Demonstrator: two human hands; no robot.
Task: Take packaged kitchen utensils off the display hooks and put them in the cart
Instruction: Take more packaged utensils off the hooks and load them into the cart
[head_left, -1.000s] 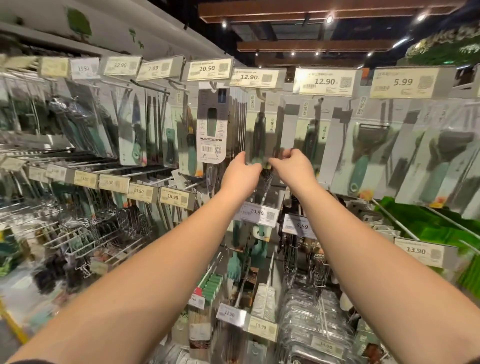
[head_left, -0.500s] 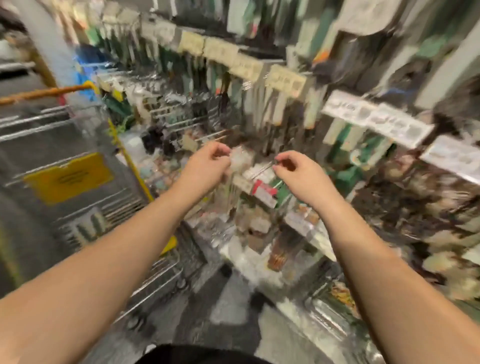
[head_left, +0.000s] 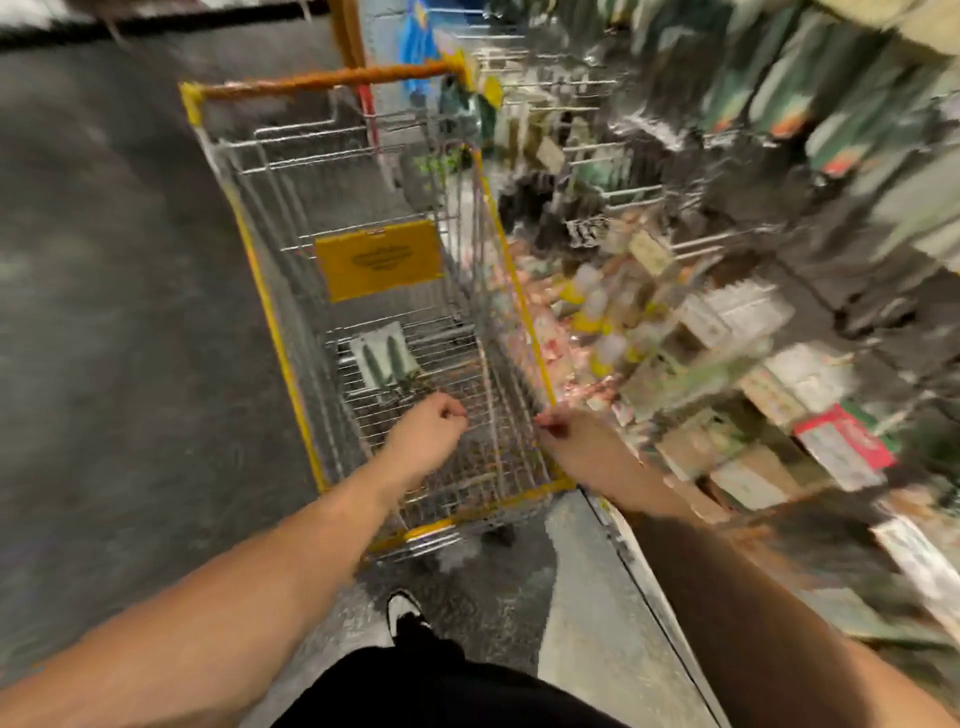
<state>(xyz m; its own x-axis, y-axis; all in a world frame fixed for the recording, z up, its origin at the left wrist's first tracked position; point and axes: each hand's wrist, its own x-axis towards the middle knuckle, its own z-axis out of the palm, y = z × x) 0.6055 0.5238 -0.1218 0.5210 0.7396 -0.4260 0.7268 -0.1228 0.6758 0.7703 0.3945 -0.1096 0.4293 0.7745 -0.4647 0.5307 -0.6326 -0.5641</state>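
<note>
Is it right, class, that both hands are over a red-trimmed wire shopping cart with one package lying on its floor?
Not quite: the head view shows the shopping cart trimmed in yellow, not red. The rest holds: both the left hand and right hand are over it, and one package lies on its floor.

The cart (head_left: 395, 291) is shiny silver wire mesh with yellow plastic-looking trim on the rims and an orange grip on the handle (head_left: 322, 79). A matt yellow sign (head_left: 379, 260) hangs on its inner wire wall. A pale packet (head_left: 382, 358), clear glossy film by the look of it, lies on the wire floor. The shop floor (head_left: 119, 291) looks like rough, dull grey concrete.
</note>
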